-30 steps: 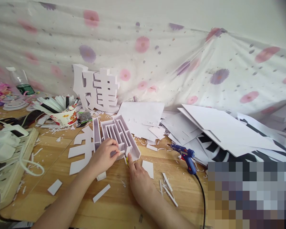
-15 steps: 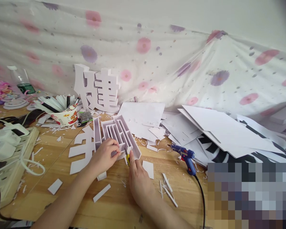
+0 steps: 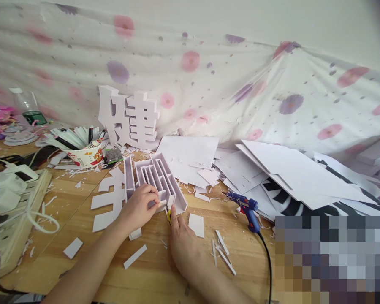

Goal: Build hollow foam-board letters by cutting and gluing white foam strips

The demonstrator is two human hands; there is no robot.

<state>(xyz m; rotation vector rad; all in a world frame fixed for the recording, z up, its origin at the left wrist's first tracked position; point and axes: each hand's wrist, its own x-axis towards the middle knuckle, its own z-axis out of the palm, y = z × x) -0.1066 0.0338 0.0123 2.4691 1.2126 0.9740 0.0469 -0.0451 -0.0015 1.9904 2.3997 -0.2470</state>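
Note:
A hollow white foam-board character with upright walls lies on the bench in front of me. My left hand is closed in a pinch on a wall at its near edge; the fingertips partly hide what they grip. My right hand is wrapped round a yellow utility knife, index finger stretched forward against the near end of a wall. Most of the knife is hidden under that hand. Flat white cut-out board lies just left of the character.
A blue glue gun with a black cord lies to the right. Behind are white board sheets and a finished standing character. A paper bowl of strips and a power strip are left. Offcuts litter the wood.
My right hand and the knife have drawn back slightly toward me, and the small wall end by my index finger shows more upright. My left hand stays in place.

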